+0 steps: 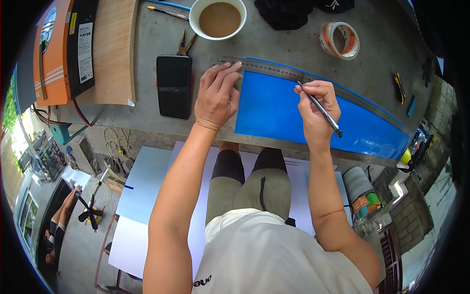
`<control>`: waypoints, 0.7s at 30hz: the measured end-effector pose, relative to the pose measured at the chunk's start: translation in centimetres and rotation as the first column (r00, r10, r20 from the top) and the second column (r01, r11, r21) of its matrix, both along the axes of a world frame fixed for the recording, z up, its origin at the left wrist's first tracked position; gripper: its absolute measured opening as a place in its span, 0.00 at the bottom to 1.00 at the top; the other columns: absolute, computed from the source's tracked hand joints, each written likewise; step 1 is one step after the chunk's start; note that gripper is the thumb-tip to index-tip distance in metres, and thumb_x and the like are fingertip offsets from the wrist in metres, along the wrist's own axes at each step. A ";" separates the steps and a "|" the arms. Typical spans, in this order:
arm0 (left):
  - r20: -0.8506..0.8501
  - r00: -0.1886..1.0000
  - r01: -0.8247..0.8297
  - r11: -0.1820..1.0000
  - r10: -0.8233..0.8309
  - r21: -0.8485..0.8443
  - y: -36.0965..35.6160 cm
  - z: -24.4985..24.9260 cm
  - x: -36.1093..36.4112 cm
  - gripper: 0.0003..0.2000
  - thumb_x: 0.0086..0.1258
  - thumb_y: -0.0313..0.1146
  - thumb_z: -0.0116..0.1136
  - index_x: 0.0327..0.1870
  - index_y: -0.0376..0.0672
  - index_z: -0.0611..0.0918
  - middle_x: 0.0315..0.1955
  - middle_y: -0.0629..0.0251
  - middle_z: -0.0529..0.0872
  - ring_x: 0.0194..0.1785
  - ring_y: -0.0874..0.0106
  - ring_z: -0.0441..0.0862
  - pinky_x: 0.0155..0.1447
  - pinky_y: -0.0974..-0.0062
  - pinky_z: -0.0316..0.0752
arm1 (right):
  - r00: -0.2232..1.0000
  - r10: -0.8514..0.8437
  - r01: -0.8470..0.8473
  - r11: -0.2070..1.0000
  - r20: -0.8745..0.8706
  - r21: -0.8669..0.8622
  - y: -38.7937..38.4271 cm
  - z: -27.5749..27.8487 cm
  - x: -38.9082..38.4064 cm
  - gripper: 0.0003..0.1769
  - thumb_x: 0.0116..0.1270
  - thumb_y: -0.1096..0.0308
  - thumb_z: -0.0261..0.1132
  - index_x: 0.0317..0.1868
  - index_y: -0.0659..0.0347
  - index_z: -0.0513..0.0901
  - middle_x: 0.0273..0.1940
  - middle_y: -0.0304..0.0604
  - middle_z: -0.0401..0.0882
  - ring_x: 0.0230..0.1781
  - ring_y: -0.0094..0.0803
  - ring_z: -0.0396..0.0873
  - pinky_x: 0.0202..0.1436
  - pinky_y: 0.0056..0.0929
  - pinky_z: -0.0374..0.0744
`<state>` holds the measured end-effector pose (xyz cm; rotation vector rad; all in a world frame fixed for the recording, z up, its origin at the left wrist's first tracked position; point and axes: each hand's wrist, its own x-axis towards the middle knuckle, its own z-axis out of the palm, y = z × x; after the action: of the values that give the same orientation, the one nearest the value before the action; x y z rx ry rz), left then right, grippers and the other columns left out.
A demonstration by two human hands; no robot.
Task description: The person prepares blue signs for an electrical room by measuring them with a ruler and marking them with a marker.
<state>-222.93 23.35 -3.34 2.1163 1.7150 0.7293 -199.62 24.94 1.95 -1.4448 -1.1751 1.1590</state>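
A long steel ruler (279, 69) lies along the far edge of a blue sheet (274, 105) on the grey table. My left hand (219, 93) rests palm down at the ruler's left end, fingertips laid on the metal, just left of the sheet. Over the sheet, my right hand (319, 110) pinches a dark pen (323, 112) between thumb and fingers. The pen's point is right by the ruler's near edge, its back end slanting toward me. Beside my left hand lies a phone (174, 88) with a dark screen.
Behind the phone are pliers (184, 43), a pencil (167, 12) and a bowl of brown liquid (219, 19). A tape roll (340, 41) and a cutter knife (399, 88) lie right. An orange machine (53, 59) stands left beside a wooden board (113, 54). Another person (61, 215) is at far left.
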 end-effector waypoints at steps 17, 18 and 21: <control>-0.006 1.000 -0.002 1.000 0.002 -0.029 -0.1 0.2 0.0 0.16 0.60 0.19 0.59 0.49 0.45 0.82 0.60 0.71 0.88 0.66 0.62 0.80 0.72 0.63 0.71 | 0.994 0.093 -0.092 0.995 0.057 -0.027 0.2 -2.0 -1.7 0.08 0.60 0.86 0.72 0.36 0.68 0.82 0.38 0.44 0.81 0.35 0.26 0.85 0.42 0.23 0.88; -0.006 1.000 -0.001 1.000 0.001 -0.029 -0.1 0.2 0.0 0.16 0.60 0.19 0.59 0.49 0.45 0.82 0.60 0.71 0.88 0.66 0.62 0.80 0.72 0.63 0.71 | 0.996 0.086 -0.086 0.996 0.040 -0.011 0.3 -2.1 -1.8 0.08 0.60 0.87 0.72 0.37 0.68 0.82 0.39 0.44 0.81 0.37 0.26 0.85 0.43 0.23 0.88; -0.003 1.000 0.000 1.000 0.000 -0.024 0.0 0.2 0.0 0.15 0.60 0.19 0.59 0.49 0.45 0.82 0.60 0.70 0.88 0.66 0.62 0.80 0.72 0.63 0.71 | 0.987 0.127 -0.135 0.987 0.095 0.082 1.0 -2.1 -2.5 0.09 0.60 0.87 0.71 0.38 0.68 0.82 0.42 0.45 0.81 0.40 0.27 0.85 0.46 0.24 0.89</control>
<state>-222.92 23.30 -3.18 2.1028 1.7172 0.7023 -202.12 25.90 -0.13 -1.3816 -1.3843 1.1254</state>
